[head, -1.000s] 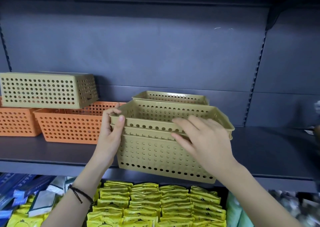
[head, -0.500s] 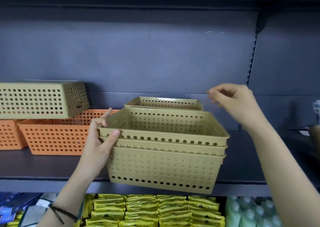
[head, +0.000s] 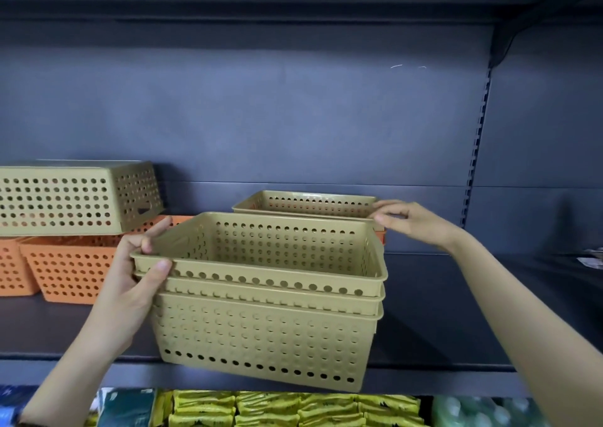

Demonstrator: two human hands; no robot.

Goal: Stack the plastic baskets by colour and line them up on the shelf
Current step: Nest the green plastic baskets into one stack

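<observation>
A stack of three nested tan baskets (head: 261,335) stands at the shelf's front edge, slightly overhanging it. My left hand (head: 130,293) grips the stack's left rim, thumb on the front and fingers inside. Behind it sits another tan basket (head: 310,203), resting in an orange basket of which only a corner (head: 380,235) shows. My right hand (head: 414,221) pinches the right corner of that rear tan basket's rim. At the left, one tan basket (head: 58,198) lies upside down on top of two orange baskets (head: 68,270).
The dark grey shelf board (head: 440,312) runs bare to the right of the stack. A slotted upright (head: 476,139) divides the back panel. Below the shelf lie yellow packets (head: 261,407) and other packaged goods. Another shelf hangs overhead.
My right hand left the front of the stack, rose and reached back to the rear tan basket's right corner. My left hand kept its hold on the stack's left rim.
</observation>
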